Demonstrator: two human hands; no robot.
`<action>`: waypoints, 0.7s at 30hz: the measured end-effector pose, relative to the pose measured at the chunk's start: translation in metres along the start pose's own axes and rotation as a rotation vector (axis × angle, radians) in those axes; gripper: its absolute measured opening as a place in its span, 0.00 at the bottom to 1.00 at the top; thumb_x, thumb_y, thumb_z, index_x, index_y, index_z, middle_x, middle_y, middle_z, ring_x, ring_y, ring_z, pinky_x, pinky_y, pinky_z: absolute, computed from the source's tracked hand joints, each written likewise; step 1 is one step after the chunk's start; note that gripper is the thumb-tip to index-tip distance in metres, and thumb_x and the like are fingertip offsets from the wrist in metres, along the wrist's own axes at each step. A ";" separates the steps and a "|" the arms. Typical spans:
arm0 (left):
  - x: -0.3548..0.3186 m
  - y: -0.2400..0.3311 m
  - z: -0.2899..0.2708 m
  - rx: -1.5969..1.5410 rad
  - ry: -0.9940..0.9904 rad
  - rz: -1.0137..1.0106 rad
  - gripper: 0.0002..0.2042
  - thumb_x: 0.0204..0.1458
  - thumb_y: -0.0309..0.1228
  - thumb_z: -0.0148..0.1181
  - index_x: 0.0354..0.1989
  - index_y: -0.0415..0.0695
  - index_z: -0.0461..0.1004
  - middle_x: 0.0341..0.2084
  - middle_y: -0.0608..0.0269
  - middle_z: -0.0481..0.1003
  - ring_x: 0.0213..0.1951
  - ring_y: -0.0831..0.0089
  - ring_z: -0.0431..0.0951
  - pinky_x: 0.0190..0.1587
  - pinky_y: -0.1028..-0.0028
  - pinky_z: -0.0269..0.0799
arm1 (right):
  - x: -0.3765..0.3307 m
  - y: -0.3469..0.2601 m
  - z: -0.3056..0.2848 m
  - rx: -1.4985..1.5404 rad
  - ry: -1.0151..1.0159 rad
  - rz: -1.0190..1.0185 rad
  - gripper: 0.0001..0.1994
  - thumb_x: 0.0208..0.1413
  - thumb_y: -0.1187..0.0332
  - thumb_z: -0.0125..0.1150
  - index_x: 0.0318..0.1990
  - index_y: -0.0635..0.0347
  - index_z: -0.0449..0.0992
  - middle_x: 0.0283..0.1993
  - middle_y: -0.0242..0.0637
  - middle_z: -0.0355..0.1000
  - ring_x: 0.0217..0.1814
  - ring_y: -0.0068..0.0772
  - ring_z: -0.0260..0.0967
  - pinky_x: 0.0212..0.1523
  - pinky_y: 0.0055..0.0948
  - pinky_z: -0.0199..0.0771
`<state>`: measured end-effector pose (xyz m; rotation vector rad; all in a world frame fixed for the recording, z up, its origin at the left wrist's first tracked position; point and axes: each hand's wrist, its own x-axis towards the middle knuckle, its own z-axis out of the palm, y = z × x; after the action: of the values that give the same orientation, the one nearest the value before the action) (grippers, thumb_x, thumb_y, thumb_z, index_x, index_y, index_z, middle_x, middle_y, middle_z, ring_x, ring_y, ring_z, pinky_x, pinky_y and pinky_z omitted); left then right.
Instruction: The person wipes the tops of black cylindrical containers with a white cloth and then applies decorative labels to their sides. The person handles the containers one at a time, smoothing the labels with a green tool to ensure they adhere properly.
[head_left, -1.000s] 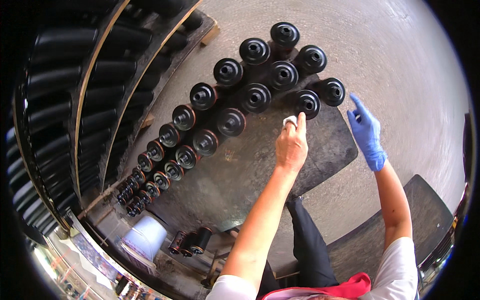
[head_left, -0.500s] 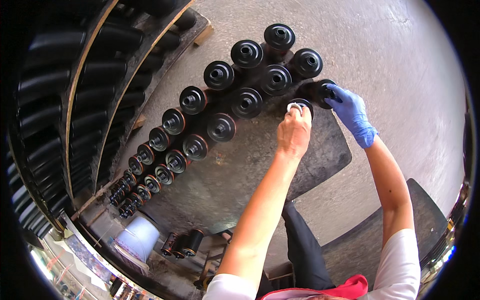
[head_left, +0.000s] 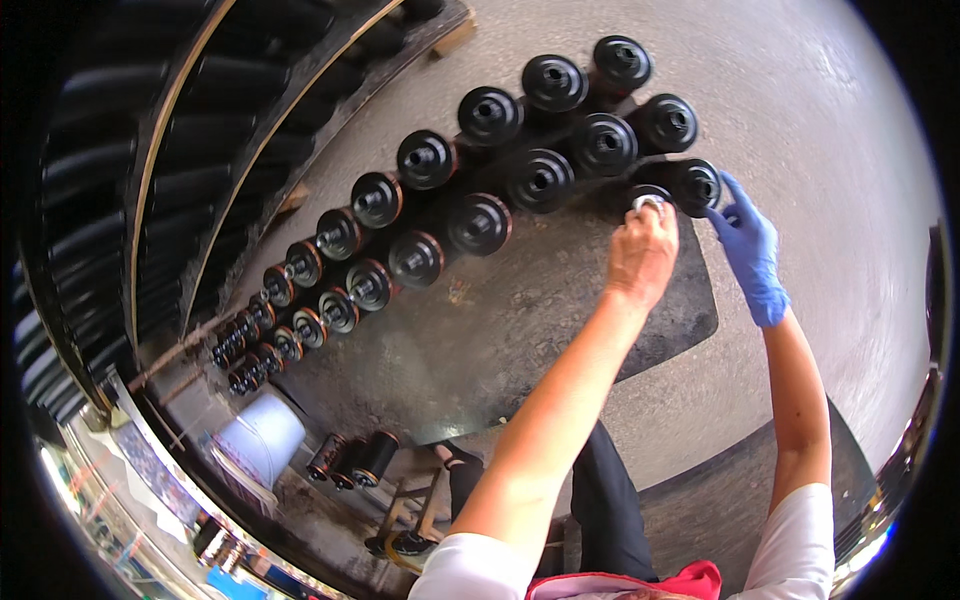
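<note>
A: Grey concrete floor (head_left: 830, 200): progress?
B: Black cylindrical rollers (head_left: 540, 180) stood in rows; finished share can't be told. White wad (head_left: 648, 202) is pinched by bare left hand (head_left: 644, 250) at right-end roller (head_left: 650, 189); blue-gloved right hand (head_left: 751, 245), fingers parted, beside neighbouring roller (head_left: 694, 187).

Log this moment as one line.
Left hand: white wad held at black roller | Right hand: blue-gloved, beside neighbouring roller, contact unclear | Lower left: pale bucket

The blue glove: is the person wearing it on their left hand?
No, the blue glove is on the right hand, while the left hand is bare and holds a small white wad.
</note>
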<state>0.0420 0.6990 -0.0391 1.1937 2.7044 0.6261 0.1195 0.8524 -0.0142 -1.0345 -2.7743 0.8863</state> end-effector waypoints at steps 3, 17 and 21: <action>0.001 0.005 -0.015 -0.046 -0.066 -0.044 0.19 0.49 0.23 0.53 0.52 0.39 0.68 0.30 0.54 0.72 0.31 0.66 0.76 0.31 0.73 0.77 | -0.019 0.003 -0.009 -0.009 0.035 0.056 0.26 0.49 0.70 0.65 0.58 0.48 0.70 0.19 0.33 0.66 0.20 0.23 0.62 0.26 0.26 0.70; -0.406 -0.118 -0.113 -0.297 -0.206 -0.674 0.13 0.54 0.31 0.55 0.48 0.49 0.72 0.28 0.51 0.74 0.28 0.53 0.77 0.29 0.59 0.74 | -0.113 -0.117 0.075 -0.086 -0.291 -0.228 0.17 0.51 0.73 0.64 0.50 0.51 0.76 0.27 0.37 0.73 0.25 0.24 0.67 0.31 0.26 0.72; -0.561 -0.169 -0.182 -0.101 -0.160 -1.168 0.12 0.53 0.30 0.56 0.46 0.50 0.74 0.26 0.49 0.73 0.26 0.52 0.75 0.29 0.58 0.70 | -0.233 -0.172 0.153 -0.242 -0.798 -0.378 0.15 0.50 0.69 0.60 0.47 0.54 0.75 0.34 0.44 0.76 0.35 0.44 0.76 0.34 0.38 0.75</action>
<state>0.2605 0.1288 0.0235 -0.4134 2.5717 0.4125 0.1625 0.5277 -0.0163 -0.1153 -3.6067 1.0969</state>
